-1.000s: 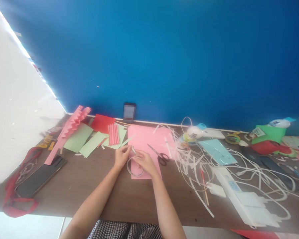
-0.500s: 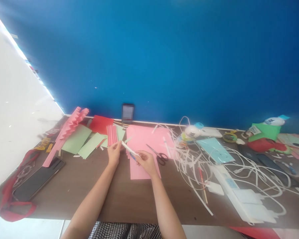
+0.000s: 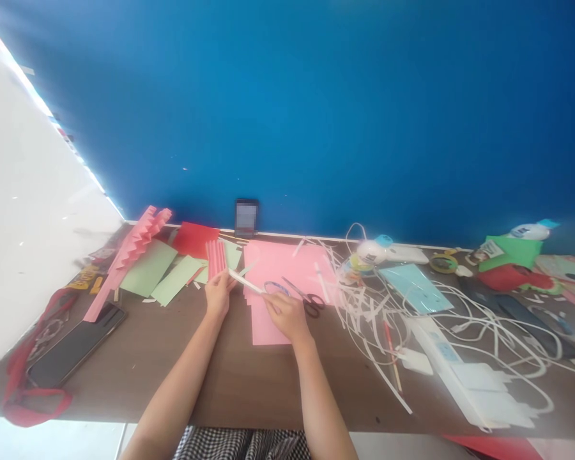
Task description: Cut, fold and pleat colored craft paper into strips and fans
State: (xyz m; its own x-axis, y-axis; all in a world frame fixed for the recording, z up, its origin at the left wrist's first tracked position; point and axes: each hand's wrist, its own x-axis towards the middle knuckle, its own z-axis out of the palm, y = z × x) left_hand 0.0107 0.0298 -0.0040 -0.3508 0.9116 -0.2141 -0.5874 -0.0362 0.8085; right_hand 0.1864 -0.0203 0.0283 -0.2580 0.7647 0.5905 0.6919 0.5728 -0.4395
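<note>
My left hand (image 3: 218, 294) is closed around the lower end of a pleated strip of pink paper (image 3: 216, 257), whose folds stand up above the fingers. A narrow white tape strip (image 3: 246, 281) stretches from these fingers across to my right hand (image 3: 286, 314). My right fingers pinch the tape's other end, by a thin ring with blue markings (image 3: 276, 287) that looks like the tape roll. Pink paper sheets (image 3: 271, 327) lie beneath, and black-handled scissors (image 3: 312, 305) rest just right of my right hand.
At left are a large pleated pink piece (image 3: 129, 255), green sheets (image 3: 148, 268), red paper (image 3: 196, 239) and a phone (image 3: 76, 348). Paper strips, tangled white cables and a power strip (image 3: 448, 370) cover the right side. A small dark device (image 3: 246, 217) leans on the blue wall.
My right hand has moved slightly right and turned, so the blue-marked ring now shows more openly and the white strip between my hands looks longer. My left hand stays nearly in place.
</note>
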